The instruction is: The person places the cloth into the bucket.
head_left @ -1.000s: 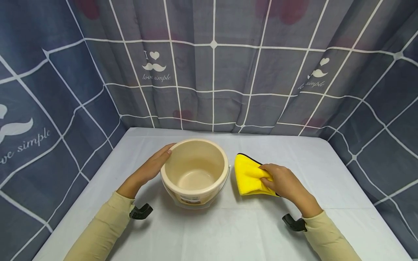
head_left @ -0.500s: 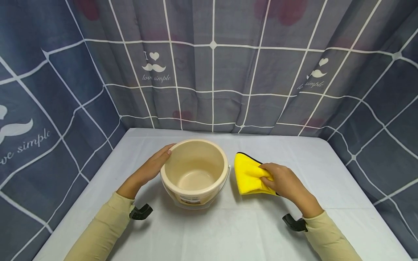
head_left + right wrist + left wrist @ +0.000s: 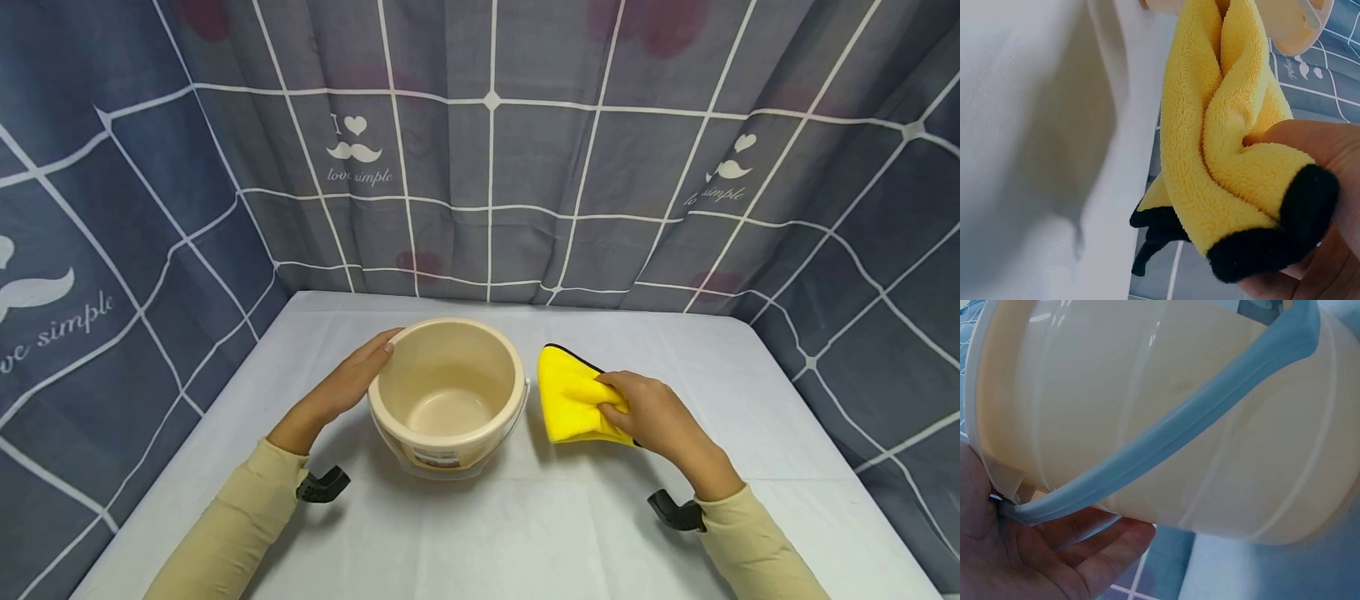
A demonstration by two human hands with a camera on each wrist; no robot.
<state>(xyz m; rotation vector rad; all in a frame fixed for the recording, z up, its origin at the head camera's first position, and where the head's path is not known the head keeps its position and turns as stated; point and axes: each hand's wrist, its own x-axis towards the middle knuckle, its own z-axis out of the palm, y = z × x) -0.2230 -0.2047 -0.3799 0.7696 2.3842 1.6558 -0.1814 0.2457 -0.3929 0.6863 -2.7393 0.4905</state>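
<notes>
A cream plastic bucket (image 3: 447, 437) stands upright on the table, its inside bare. Its handle (image 3: 1179, 431) hangs down across the outer wall. My left hand (image 3: 341, 385) holds the bucket at the left side of its rim, with the thumb at the rim and the fingers (image 3: 1116, 550) along the outside. To the right of the bucket, my right hand (image 3: 654, 415) grips a folded yellow cloth (image 3: 573, 400) with black edging, pinched between thumb and fingers. The cloth hangs just above the table, apart from the bucket; its black-trimmed corners (image 3: 1254, 253) stick out below the grip.
A white sheet covers the table (image 3: 510, 542). Checked blue-grey curtains (image 3: 525, 167) enclose it at the back and both sides. Dark camera mounts (image 3: 324, 484) jut inward from both wrists.
My right hand and the yellow cloth have risen very slightly. The left hand and the bucket stay where they were.
</notes>
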